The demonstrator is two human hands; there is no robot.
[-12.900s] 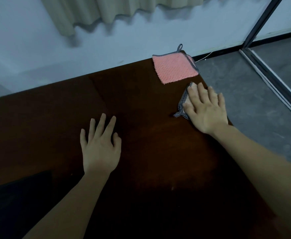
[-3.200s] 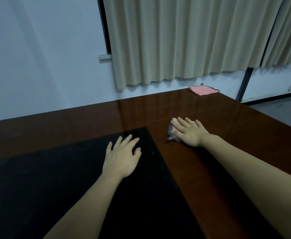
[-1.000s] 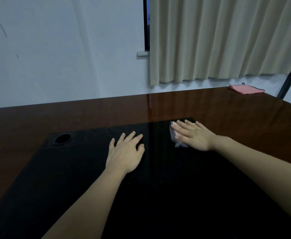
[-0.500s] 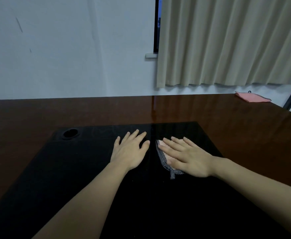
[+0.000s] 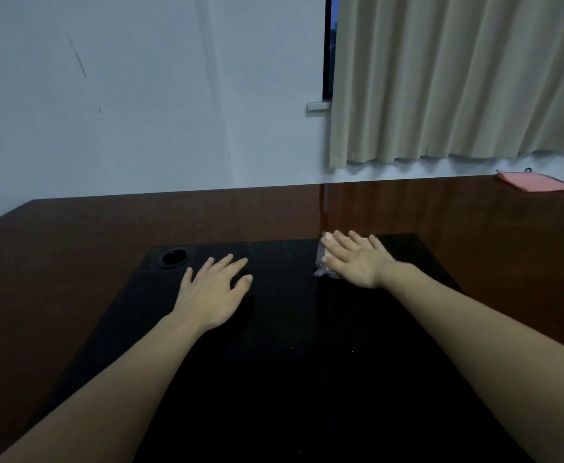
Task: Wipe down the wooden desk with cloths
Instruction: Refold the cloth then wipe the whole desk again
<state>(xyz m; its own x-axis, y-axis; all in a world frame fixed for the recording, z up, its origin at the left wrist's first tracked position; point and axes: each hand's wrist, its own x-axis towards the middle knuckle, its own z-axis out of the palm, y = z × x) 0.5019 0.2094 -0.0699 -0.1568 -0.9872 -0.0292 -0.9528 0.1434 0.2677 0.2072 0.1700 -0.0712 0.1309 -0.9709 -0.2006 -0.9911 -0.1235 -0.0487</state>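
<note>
The grey cloth [image 5: 322,262] lies flat on the black inlay [image 5: 274,345] of the desk [image 5: 73,262], close to the inlay's far edge and right of its middle. Only its left rim shows; the rest is under the right hand [image 5: 357,260]. That hand presses down on the cloth with fingers straight and spread, pointing far and slightly left, so the grip is a flat palm and not a pinch. The forearm runs in from the near right corner, low over the inlay.

The left hand [image 5: 215,290] rests palm down on the bare inlay, well apart from the cloth, fingers straight and a little splayed, holding nothing. Its forearm comes in from the near left. Just beyond its fingertips a round cable hole [image 5: 174,257] sits in the inlay's far left corner.

Half a second ago the two hands were almost touching at the middle of the inlay; the right hand and cloth have since swept right and farther away, opening a wide gap.

A pink cloth [image 5: 538,181] lies at the far right of the desk, near the wall, below the beige curtain [image 5: 457,78].
</note>
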